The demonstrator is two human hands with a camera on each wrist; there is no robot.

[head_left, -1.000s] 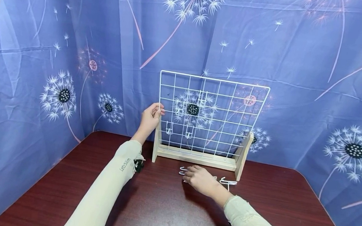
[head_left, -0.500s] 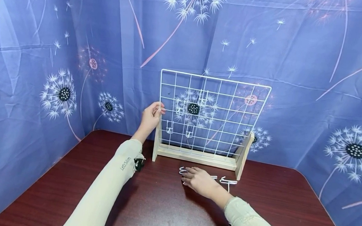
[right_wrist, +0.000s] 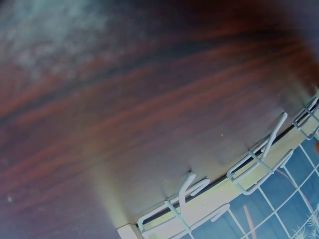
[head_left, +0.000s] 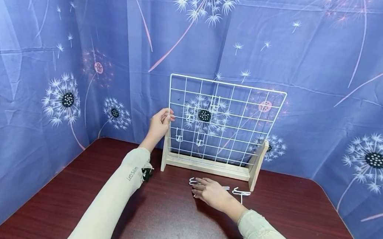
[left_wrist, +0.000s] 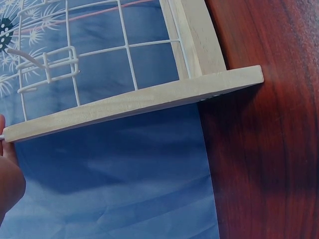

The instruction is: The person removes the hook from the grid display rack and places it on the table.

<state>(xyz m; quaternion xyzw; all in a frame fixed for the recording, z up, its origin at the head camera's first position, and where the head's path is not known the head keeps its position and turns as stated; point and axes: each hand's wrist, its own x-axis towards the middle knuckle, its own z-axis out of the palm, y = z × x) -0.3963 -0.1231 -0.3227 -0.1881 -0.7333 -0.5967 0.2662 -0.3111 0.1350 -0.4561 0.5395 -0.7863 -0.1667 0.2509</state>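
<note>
A white wire grid panel [head_left: 223,136] stands upright in a wooden stand [head_left: 208,166]. My left hand [head_left: 159,123] holds its left edge, thumb in front; the left wrist view catches only part of that hand [left_wrist: 10,181]. Several white wire hooks hang on the grid, one of them a low hook [head_left: 200,139]. In front of the stand, my right hand [head_left: 213,192] reaches palm down over a wire hook [head_left: 192,181], its fingers curled about it. The hook's bent ends stick out past the fingertips; its remainder is hidden under the hand.
Two more wire hooks lie on the dark red wooden table [head_left: 171,218]: a right hook [head_left: 241,192] and one partly behind the hand [head_left: 226,188]. A blue dandelion-print curtain [head_left: 282,59] surrounds the table's back and sides. The stand's right wooden leg [head_left: 257,166] rises close to the hooks.
The bent ends of the hook under my right hand have shifted slightly and look closer together. Both hands stay almost in place, and the grid has not visibly moved.
</note>
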